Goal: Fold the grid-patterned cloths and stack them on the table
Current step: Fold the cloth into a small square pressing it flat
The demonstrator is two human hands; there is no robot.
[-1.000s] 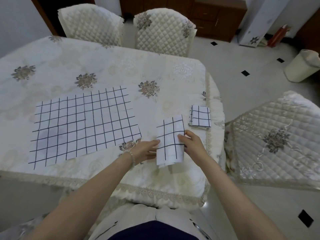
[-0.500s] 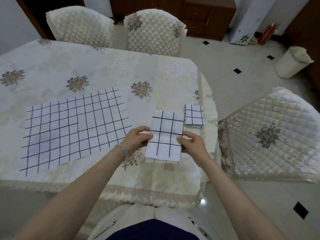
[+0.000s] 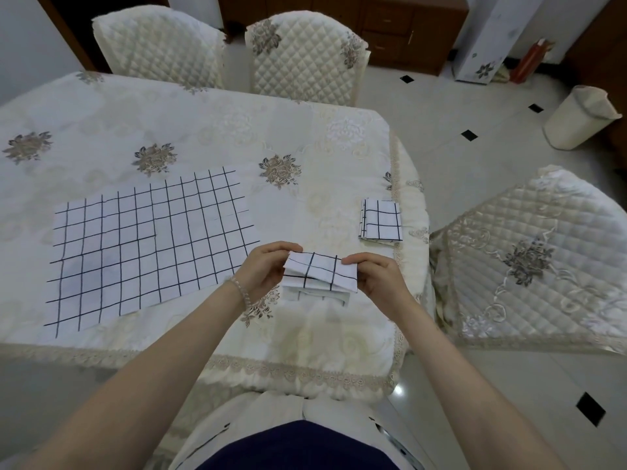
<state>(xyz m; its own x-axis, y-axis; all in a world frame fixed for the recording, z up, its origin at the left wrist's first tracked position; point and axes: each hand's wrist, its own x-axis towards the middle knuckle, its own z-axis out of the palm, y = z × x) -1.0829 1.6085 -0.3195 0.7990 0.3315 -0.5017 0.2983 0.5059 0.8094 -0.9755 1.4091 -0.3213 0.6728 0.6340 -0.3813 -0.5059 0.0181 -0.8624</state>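
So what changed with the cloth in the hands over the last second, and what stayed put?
The small cloth went from a long strip lying on the table to a shorter bundle folded over once more and lifted slightly. The left hand and right hand kept pinching its ends throughout. The folded cloth near the table edge and the large spread cloth stayed where they were.

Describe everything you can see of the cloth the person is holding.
The held cloth is white with a thin dark grid and looks like soft fabric. It is folded into a small, thick rectangle with layered edges showing beneath. The left hand and right hand pinch its two ends, holding it over the near part of the table, close to the person.
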